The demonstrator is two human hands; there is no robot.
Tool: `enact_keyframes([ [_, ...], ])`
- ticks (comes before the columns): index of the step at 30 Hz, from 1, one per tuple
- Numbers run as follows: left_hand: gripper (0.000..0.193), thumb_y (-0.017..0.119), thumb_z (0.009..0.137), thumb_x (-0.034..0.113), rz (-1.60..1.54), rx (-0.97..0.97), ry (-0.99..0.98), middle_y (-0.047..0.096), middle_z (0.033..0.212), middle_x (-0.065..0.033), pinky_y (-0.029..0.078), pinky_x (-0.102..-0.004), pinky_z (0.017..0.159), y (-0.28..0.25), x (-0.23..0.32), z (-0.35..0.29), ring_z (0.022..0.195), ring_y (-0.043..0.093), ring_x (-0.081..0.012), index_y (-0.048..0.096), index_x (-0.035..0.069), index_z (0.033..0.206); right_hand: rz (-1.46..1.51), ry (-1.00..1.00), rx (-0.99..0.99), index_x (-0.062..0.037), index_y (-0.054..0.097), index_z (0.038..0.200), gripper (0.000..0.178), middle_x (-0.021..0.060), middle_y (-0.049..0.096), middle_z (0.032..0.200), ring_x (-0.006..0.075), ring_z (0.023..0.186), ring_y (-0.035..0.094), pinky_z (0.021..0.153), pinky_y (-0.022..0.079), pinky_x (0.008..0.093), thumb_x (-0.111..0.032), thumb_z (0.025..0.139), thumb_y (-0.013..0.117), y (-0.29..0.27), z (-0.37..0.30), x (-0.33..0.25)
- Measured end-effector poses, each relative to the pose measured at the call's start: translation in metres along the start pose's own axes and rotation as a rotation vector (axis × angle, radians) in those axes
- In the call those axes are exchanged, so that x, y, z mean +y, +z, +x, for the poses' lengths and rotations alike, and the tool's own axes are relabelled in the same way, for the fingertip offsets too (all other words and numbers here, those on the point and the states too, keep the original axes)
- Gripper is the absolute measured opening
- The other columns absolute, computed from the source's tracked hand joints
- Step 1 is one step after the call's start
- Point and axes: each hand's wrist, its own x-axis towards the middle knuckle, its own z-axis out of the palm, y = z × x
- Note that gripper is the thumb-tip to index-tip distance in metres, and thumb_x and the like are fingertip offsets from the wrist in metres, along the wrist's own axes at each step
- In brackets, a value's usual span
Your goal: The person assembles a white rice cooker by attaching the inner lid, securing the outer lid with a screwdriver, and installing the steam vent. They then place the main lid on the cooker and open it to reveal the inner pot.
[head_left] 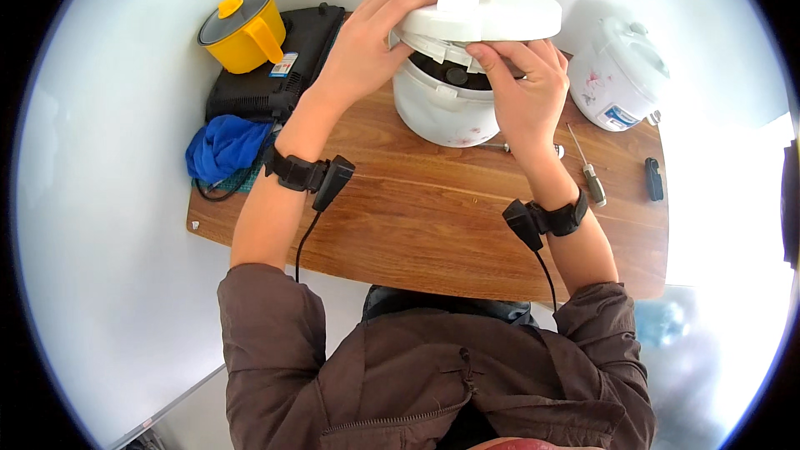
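A white round lid (525,15) with an arched handle sits over a white rice cooker body (442,119) with a faint flower print, at the far side of the table. The lid is tilted, and a gap at the front shows a dark interior with a black round part (457,76). My left hand (362,42) grips the lid's left edge, fingers on top and thumb below. With thumb and fingers, my right hand (530,83) holds the lid's front right edge; some of its fingertips are hidden. Each wrist wears a black strap with a cabled device.
Right of the cooker stands another white rice cooker (612,75). A screwdriver (592,179) and a small black object (653,179) lie on the wooden table (417,233). At left are a yellow pot (242,48) on a black case (246,96), and a blue cloth (225,150).
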Motion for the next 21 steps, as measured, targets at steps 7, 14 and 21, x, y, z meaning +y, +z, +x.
enact_keyframes([
  [7,0.058,0.065,0.073,-0.016,0.034,0.149,0.017,0.069,0.123,-0.0083,0.058,-0.0412,0.094,0.014,0.001,0.007,0.114,0.065,-0.0337,0.065,0.011,0.124,0.03,-0.075,0.037,-0.0079,0.081,0.089,0.011,0.0018,0.073,0.085,0.0225,0.09,0.065,0.085,0.05,0.0364,-0.014,0.081,0.085,-0.017,0.001,0.001],
  [14,0.055,0.057,0.072,-0.02,0.108,0.185,0.161,0.067,0.116,-0.0104,0.055,-0.0434,0.093,0.019,-0.005,0.02,0.109,0.063,-0.0357,0.064,0.007,0.119,-0.245,-0.282,0.044,-0.0098,0.074,0.117,0.043,0.0135,0.069,0.121,0.0271,0.112,0.066,0.093,0.055,0.042,-0.012,0.076,0.087,-0.066,0.008,0.025],
  [21,0.053,0.052,0.076,-0.019,0.106,0.073,0.127,0.063,0.12,-0.012,0.05,-0.0442,0.097,0.014,-0.001,0.036,0.113,0.059,-0.0379,0.06,0.007,0.122,-0.117,-0.224,-0.171,-0.0123,0.057,0.138,0.066,0.0134,0.062,0.132,0.035,0.118,0.06,0.094,0.053,0.0442,-0.003,0.077,0.081,-0.04,0.028,0.075],
])
